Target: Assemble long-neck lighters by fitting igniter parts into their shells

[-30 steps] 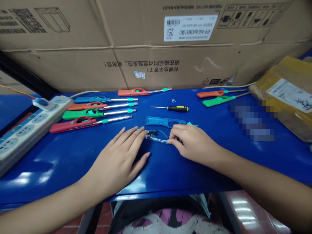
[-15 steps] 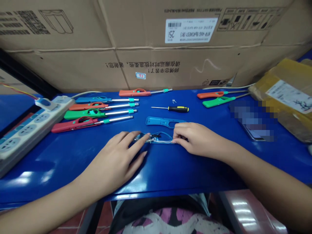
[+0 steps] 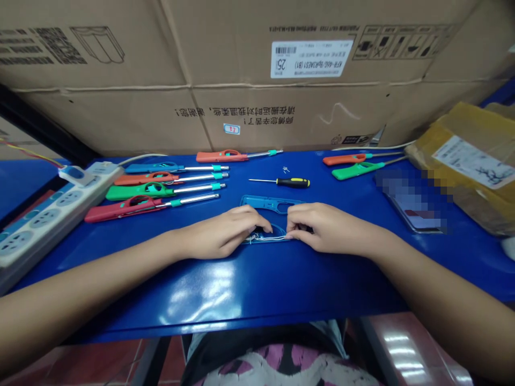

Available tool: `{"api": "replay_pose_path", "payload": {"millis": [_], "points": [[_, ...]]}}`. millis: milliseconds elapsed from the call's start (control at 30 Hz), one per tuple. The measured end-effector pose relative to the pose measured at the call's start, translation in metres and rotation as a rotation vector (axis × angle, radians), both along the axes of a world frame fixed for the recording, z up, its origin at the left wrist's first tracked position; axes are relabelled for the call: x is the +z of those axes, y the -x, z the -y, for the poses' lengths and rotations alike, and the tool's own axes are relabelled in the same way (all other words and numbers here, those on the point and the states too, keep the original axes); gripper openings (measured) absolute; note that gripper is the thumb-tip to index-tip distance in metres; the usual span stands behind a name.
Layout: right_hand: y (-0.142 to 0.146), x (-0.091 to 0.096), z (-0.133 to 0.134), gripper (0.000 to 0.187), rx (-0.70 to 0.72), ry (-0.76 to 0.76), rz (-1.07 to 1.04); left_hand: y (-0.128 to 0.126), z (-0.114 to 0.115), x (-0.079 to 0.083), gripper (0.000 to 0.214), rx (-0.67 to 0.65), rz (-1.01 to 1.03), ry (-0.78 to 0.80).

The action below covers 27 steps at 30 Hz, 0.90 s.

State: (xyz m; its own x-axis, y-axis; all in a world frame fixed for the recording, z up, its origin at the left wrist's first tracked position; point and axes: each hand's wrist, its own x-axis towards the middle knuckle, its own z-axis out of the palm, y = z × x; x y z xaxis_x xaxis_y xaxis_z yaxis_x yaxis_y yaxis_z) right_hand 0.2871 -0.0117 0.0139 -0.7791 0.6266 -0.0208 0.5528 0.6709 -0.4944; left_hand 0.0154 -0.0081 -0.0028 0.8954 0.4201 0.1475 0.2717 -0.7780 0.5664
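Note:
An opened blue lighter half (image 3: pixel 280 231) lies on the blue table, with white wires (image 3: pixel 271 237) running along its lower edge. My left hand (image 3: pixel 223 230) covers its left part; the fingers are bent down onto it, and what lies beneath the palm is hidden. At the other end, my right hand (image 3: pixel 324 228) pinches the right tip of the same half, close to where the wires end. Just behind sits the matching blue shell (image 3: pixel 261 202), empty side up. A screwdriver (image 3: pixel 293 183) with a black and yellow handle lies farther back, near small screws (image 3: pixel 286 170).
Several coloured lighters (image 3: pixel 140 190) with metal tubes lie at the left, beside a white power strip (image 3: pixel 44 217). An orange lighter (image 3: pixel 221 156) rests by the cardboard box (image 3: pixel 237 96). Two gripped-style lighters (image 3: pixel 356 170), a phone (image 3: pixel 414 206) and a yellow-taped parcel (image 3: pixel 475 155) are right.
My left hand has shifted right and turned, its spread fingers now bent in over the lighter half's left part. My right hand keeps its pinch in nearly the same place.

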Motion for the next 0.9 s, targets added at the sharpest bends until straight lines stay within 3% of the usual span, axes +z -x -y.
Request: {"api": "replay_pose_path", "payload": {"millis": [467, 633, 700, 767, 900], "points": [[-0.001, 0.003, -0.001, 0.01, -0.033, 0.066, -0.016, -0.005, 0.003, -0.006, 0.036, 0.034, 0.042, 0.011], [-0.005, 0.01, -0.004, 0.007, -0.054, 0.158, -0.027, -0.008, 0.005, -0.007, 0.037, 0.042, 0.073, 0.017], [-0.009, 0.014, -0.008, 0.015, -0.1, 0.184, -0.058, -0.008, 0.005, -0.007, 0.037, 0.039, 0.074, 0.022], [-0.015, 0.017, -0.012, 0.022, -0.192, 0.116, -0.082, -0.008, 0.005, -0.006, 0.038, 0.041, 0.078, 0.029], [-0.036, 0.02, -0.021, 0.015, -0.317, -0.14, 0.06, -0.007, 0.006, -0.005, 0.036, 0.073, 0.105, 0.066]]}}
